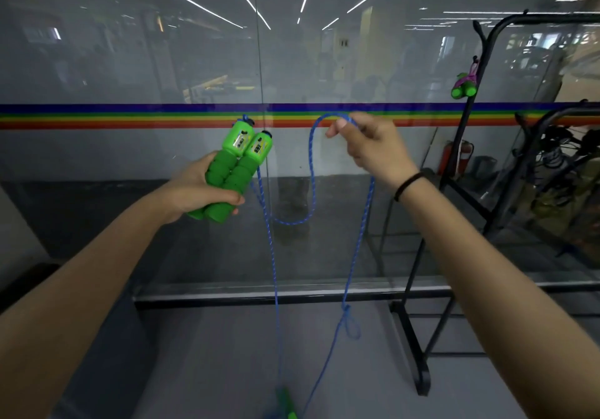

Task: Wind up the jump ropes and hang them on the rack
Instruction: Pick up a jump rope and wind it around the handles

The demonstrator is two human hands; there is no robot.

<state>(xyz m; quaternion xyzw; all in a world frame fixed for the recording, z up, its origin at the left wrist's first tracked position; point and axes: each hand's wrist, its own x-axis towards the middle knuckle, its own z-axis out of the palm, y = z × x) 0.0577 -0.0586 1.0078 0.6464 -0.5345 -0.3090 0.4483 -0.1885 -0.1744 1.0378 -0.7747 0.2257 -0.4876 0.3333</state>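
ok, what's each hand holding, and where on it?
Left hand grips both green handles together by their foam grips. Right hand pinches the blue rope at the top of a raised loop.

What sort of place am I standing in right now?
Likely a gym or sports hall: a black rack with a wound jump rope hung on it, a glass wall with a rainbow stripe.

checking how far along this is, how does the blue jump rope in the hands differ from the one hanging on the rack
The blue jump rope is unwound, its cord trailing downward in loops; the hung jump rope is a tight bundle. The blue one is held, handles in the left hand, cord pinched by the right hand; the hung one dangles from the rack. Both have green handles.
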